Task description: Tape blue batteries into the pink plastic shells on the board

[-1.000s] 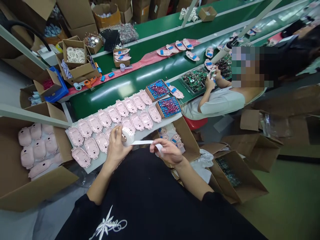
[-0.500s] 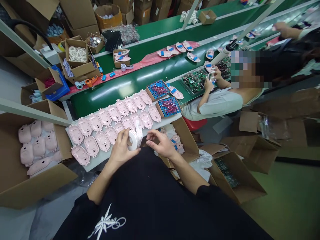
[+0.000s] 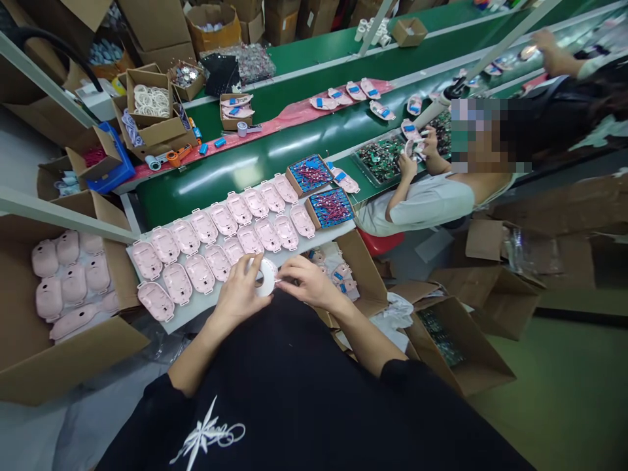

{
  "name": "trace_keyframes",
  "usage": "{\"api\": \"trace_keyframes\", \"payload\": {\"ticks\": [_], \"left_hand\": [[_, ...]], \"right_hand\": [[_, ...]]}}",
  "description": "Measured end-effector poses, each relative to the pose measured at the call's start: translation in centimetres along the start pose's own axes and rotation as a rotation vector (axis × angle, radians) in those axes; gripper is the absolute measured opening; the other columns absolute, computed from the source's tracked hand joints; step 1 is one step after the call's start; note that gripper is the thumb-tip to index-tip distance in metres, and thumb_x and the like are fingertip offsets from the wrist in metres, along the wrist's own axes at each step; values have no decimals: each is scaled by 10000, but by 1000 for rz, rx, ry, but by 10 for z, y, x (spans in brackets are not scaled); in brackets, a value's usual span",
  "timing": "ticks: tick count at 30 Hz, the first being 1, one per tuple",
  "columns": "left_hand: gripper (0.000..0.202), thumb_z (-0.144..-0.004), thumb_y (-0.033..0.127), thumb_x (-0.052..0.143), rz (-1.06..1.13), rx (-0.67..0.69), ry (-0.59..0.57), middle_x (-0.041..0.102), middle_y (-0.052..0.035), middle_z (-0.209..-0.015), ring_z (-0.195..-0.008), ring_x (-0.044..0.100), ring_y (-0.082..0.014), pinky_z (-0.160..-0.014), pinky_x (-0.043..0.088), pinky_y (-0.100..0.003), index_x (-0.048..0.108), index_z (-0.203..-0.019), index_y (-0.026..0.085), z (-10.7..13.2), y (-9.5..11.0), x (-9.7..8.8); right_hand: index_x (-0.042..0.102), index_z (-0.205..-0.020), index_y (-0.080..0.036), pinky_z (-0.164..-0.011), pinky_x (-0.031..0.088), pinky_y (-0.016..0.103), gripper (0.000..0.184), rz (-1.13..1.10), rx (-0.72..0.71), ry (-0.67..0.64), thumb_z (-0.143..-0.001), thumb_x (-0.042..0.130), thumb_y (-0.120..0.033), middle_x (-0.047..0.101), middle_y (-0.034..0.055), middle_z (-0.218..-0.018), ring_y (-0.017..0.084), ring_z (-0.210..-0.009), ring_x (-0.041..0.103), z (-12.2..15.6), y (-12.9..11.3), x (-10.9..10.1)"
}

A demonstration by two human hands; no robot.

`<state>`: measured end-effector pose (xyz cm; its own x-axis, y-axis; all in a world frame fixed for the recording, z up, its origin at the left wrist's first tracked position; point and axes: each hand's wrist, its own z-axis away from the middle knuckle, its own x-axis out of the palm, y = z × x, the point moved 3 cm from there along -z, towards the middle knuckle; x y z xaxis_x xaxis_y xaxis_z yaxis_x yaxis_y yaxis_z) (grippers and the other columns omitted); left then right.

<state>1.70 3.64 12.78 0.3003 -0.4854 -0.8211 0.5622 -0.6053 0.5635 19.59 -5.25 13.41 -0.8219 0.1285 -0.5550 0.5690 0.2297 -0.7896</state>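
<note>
Right now a tape roll (image 3: 265, 277) is held over the near edge of the board (image 3: 199, 307), with shells (image 3: 199, 273) laid across it. At nine o'clock, more shells are packed in a box (image 3: 118, 275). Behind the board, two trays (image 3: 310, 174) are set on the belt (image 3: 196, 186). A co-worker (image 3: 426, 209) is seated at two o'clock, and a carton (image 3: 471, 347) is placed at four.

One camera, worn on the person's head, looks forward and steeply down over their own black T-shirt (image 3: 294, 405), with the left hand (image 3: 239, 294) and right hand (image 3: 311, 282) close by at lower centre, a white board (image 3: 199, 314) just beyond them, and a green conveyor belt (image 3: 206, 176) farther off across a wide, curving field of view
</note>
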Motion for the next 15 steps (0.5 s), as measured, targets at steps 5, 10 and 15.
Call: {"api": "trace_keyframes", "payload": {"ticks": [5, 10, 15], "left_hand": [[1018, -727, 253, 816, -56, 32, -69, 414, -145, -1542, -1372, 493, -368, -1024, 544, -504, 282, -1591, 316, 0, -2, 2], [1105, -667, 377, 917, -93, 98, -95, 429, -151, -1543, -1396, 466, -383, -1069, 512, -536, 295, -1579, 309, -2, -4, 5], [934, -736, 431, 862, -132, 40, -33, 490, -147, -1492, -1319, 539, -365, -989, 556, -487, 391, -1531, 295, -4, -3, 6]], "right_hand": [[713, -930, -191, -836, 535, 345, 30, 47, -40, -72, -920, 687, -181, 692, 60, -903, 207, -892, 640, -1, -1, 3], [715, -961, -185, -828, 538, 376, 88, 200, -95, -191, -976, 655, -248, 706, 83, -896, 222, -848, 646, 4, -1, 11], [668, -960, -173, -809, 541, 361, 115, 298, -33, -196, -1013, 593, -243, 682, 84, -904, 218, -851, 635, 10, 4, 26]]}}
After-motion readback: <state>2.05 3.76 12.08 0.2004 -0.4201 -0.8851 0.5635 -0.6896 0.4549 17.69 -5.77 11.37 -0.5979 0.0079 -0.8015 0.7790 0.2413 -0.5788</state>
